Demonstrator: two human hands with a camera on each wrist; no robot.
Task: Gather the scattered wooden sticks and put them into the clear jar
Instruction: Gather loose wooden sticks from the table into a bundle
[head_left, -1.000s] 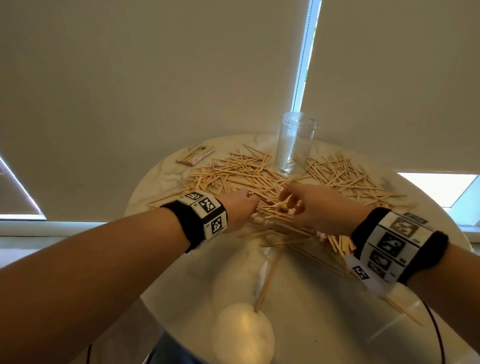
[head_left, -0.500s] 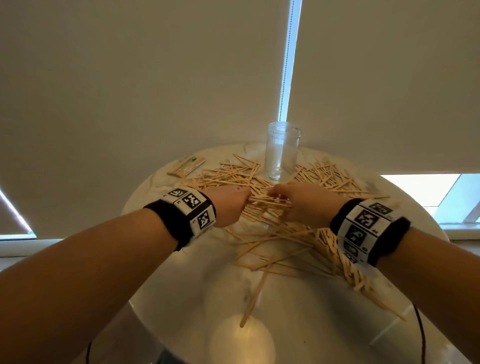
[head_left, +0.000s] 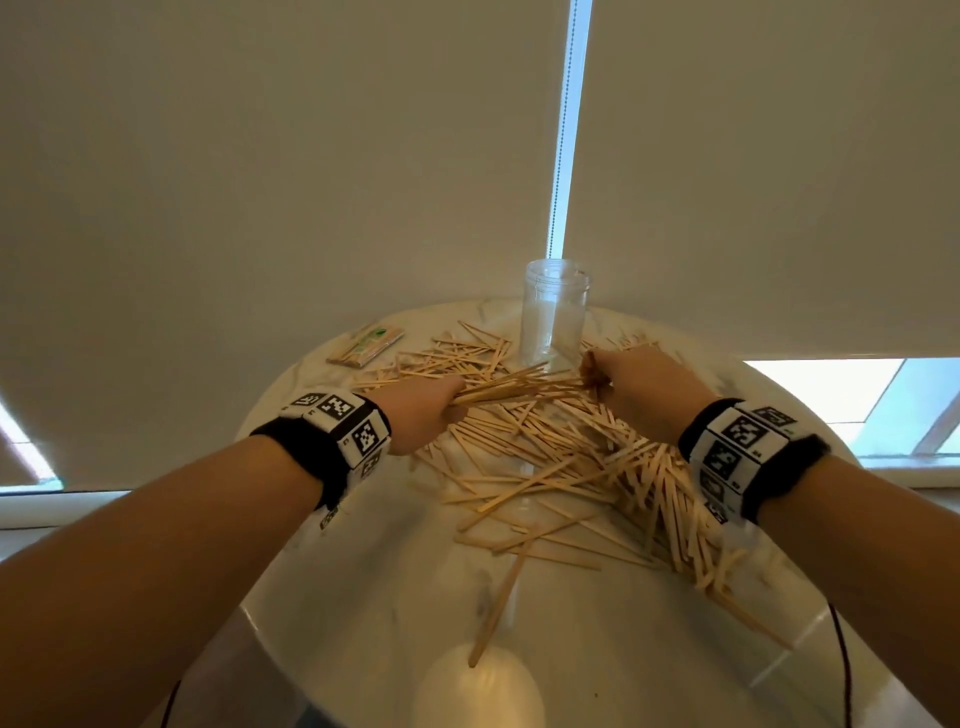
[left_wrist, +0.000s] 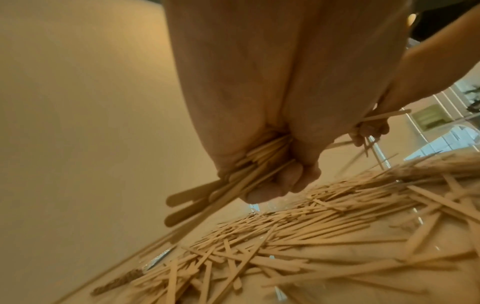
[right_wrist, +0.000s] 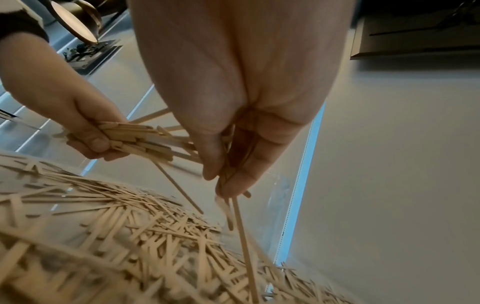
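Observation:
Pale wooden sticks (head_left: 550, 467) lie scattered in a heap over the round white table (head_left: 384, 561). The clear jar (head_left: 555, 317) stands upright and empty at the table's far edge. My left hand (head_left: 431, 410) grips one end of a bundle of sticks (head_left: 519, 387) in a fist, lifted just above the heap. My right hand (head_left: 623, 379) pinches the bundle's other end, right beside the jar's base. In the left wrist view the fist (left_wrist: 259, 170) is curled round the bundle (left_wrist: 207, 197). In the right wrist view my fingers (right_wrist: 233, 164) pinch a few sticks that hang down.
A wrapped packet of sticks (head_left: 364, 345) lies at the table's back left. One long stick (head_left: 498, 597) points toward the near edge. Closed roller blinds (head_left: 311, 156) hang right behind the table. A thin dark cable (head_left: 844, 665) runs along the right.
Both hands have risen off the heap with a bundle of sticks between them and moved back toward the jar. The right hand now sits beside the jar's base.

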